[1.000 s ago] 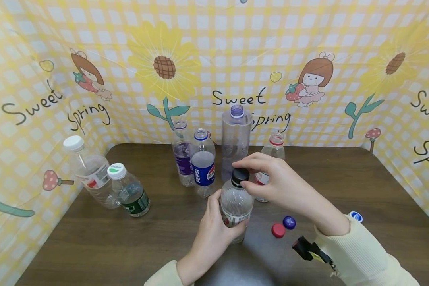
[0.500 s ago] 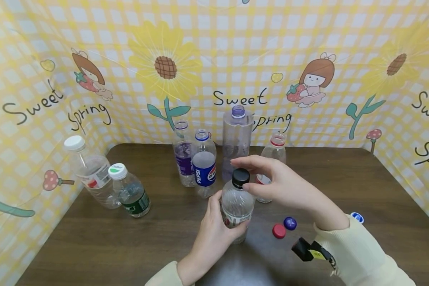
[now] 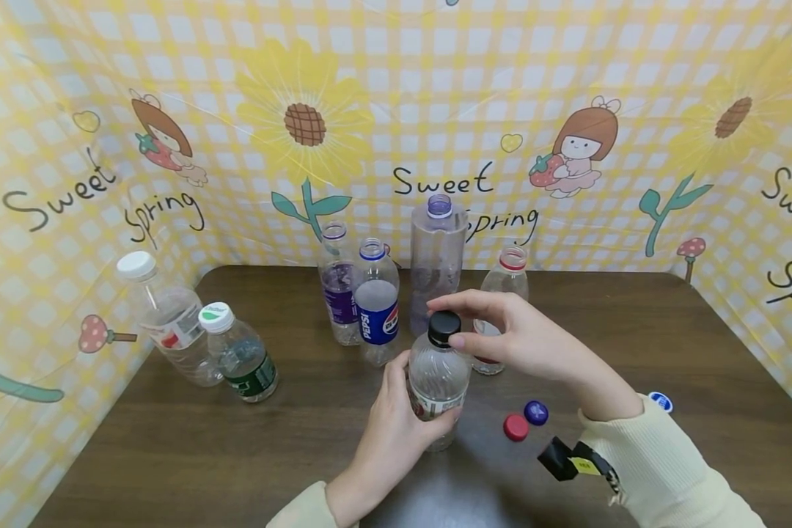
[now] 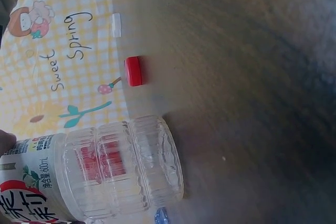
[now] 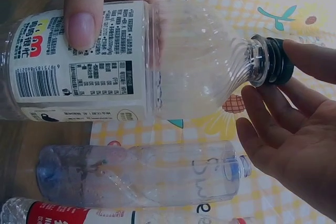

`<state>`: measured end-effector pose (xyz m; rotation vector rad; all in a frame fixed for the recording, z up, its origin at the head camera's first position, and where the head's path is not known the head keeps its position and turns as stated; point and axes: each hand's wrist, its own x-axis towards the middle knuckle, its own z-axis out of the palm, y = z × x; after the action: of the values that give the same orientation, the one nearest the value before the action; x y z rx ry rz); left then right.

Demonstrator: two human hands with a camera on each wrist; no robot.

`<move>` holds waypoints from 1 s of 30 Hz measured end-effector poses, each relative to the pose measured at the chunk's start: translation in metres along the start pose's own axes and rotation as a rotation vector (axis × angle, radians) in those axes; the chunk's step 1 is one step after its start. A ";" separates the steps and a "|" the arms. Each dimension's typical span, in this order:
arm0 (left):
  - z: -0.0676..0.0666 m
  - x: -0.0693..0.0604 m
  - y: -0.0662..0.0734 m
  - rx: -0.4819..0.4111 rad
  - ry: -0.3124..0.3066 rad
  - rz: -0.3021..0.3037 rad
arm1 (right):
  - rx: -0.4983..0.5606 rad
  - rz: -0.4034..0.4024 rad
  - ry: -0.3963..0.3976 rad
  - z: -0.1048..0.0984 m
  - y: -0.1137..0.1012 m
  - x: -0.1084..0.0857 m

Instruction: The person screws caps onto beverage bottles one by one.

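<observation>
– Slightly shifted since a second ago: the thumb of the right hand (image 3: 508, 330), which sits nearer the right edge of the round black plastic cap (image 3: 445, 329).
– Are those fingers holding it?
– Yes, curled loosely around it, thumb on one side and fingertips on the other; how tightly, I can't tell.
– And the left hand (image 3: 402, 418)?
– Wrapped around the clear plastic bottle with a pale printed label (image 3: 438, 374), thumb across the front. That bottle is upright near the middle of the table, the cap at its neck.
– What's around it?
– To the right, a round red cap (image 3: 516, 427) just beside a round dark-blue cap (image 3: 536, 413). Behind stand a blue-labelled Pepsi bottle (image 3: 378, 312), a tall purple-tinted bottle (image 3: 437, 249) and a clear bottle with a red neck ring (image 3: 505, 281).
– Further left?
– A white-capped clear bottle (image 3: 171, 315) and a small green-labelled bottle (image 3: 244, 367), on the dark wooden table (image 3: 171, 455).
</observation>
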<state>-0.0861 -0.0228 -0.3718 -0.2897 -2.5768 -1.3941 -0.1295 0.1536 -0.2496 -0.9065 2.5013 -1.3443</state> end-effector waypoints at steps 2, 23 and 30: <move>0.000 0.000 0.000 -0.002 -0.003 0.002 | -0.006 -0.003 0.017 0.000 0.000 0.000; -0.002 0.008 -0.007 0.002 -0.013 0.035 | -0.061 0.057 0.217 0.020 0.002 0.010; -0.004 0.010 -0.009 -0.001 -0.028 0.058 | 0.050 -0.026 0.041 0.011 0.009 0.008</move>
<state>-0.0980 -0.0296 -0.3742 -0.3842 -2.5683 -1.3811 -0.1349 0.1447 -0.2621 -0.9135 2.4821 -1.4406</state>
